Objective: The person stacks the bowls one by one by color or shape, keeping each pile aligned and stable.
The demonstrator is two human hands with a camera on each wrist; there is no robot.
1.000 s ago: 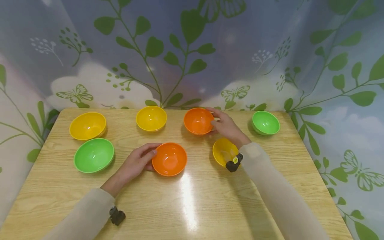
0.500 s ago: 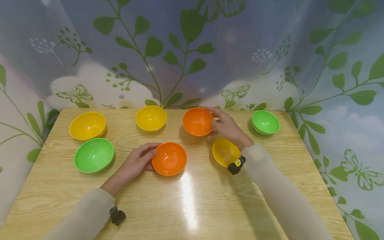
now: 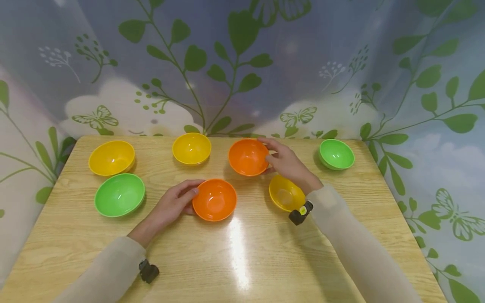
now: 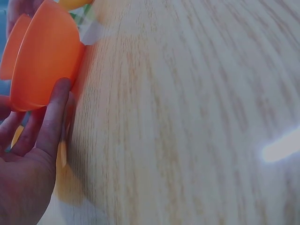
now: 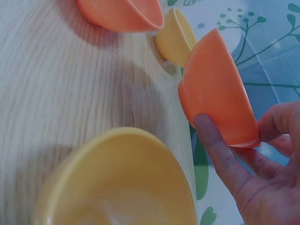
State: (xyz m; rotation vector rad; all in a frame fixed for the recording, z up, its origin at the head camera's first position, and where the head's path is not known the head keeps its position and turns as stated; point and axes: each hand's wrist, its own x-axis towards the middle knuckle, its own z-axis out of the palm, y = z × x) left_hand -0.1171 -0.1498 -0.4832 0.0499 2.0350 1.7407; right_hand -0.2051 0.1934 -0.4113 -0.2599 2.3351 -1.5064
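My left hand [image 3: 177,202] grips the left rim of the nearer orange bowl [image 3: 214,200], thumb at the edge and fingers under its side. In the left wrist view this orange bowl [image 4: 47,54] stands at the table surface. Farther back, my right hand [image 3: 288,162] pinches the right rim of a second orange bowl [image 3: 248,158]. That orange bowl [image 5: 215,89] hangs above the table in the right wrist view, its base in the air. Beneath my right wrist a yellow bowl [image 3: 284,193] is partly covered by the arm.
At the left, a yellow bowl [image 3: 111,158] sits behind a green bowl [image 3: 119,195]. Another yellow bowl [image 3: 191,149] stands at the back edge, and a small green bowl [image 3: 336,155] at the back right. A printed curtain [image 3: 242,101] hangs behind the wooden table [image 3: 189,261].
My right hand has brought the farther orange bowl slightly left and nearer to me. The left hand and its orange bowl have stayed in place.
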